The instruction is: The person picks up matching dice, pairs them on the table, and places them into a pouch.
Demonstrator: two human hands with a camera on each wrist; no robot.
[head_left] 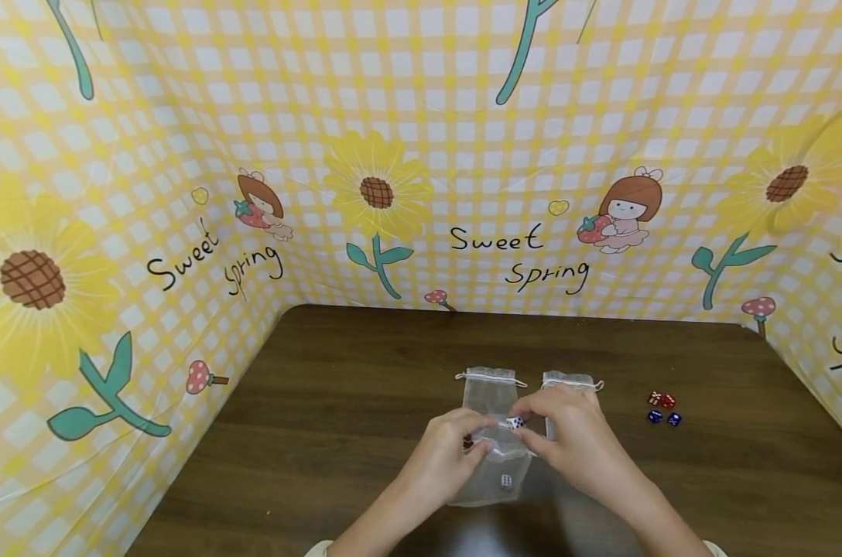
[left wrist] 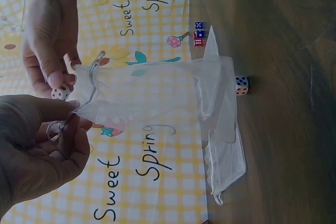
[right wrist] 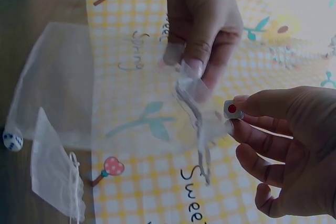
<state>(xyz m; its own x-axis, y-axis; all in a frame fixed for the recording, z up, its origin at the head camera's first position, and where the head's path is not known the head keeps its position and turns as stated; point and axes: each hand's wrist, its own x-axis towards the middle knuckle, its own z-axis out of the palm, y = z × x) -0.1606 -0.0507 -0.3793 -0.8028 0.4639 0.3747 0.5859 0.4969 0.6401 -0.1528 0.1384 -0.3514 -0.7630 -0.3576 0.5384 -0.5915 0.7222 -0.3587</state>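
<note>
My left hand (head_left: 449, 445) pinches the mouth of a sheer white drawstring pouch (left wrist: 142, 93), which hangs down from the fingers. At the pouch's bottom is a white die (head_left: 506, 482) with coloured pips. Another white die (right wrist: 232, 109) is held between the thumb and fingertips of my right hand (head_left: 567, 425), close beside the pouch mouth. Whether those fingertips also touch the fabric, I cannot tell. Two more sheer pouches lie on the table: one (head_left: 491, 391) behind the left hand, the other (head_left: 567, 381) partly hidden by the right hand.
Two red dice (head_left: 661, 400) and two blue dice (head_left: 665, 418) sit together on the dark wooden table (head_left: 323, 402), to the right of the hands. A yellow checked cloth (head_left: 421, 255) with flower prints walls in the table's back and sides.
</note>
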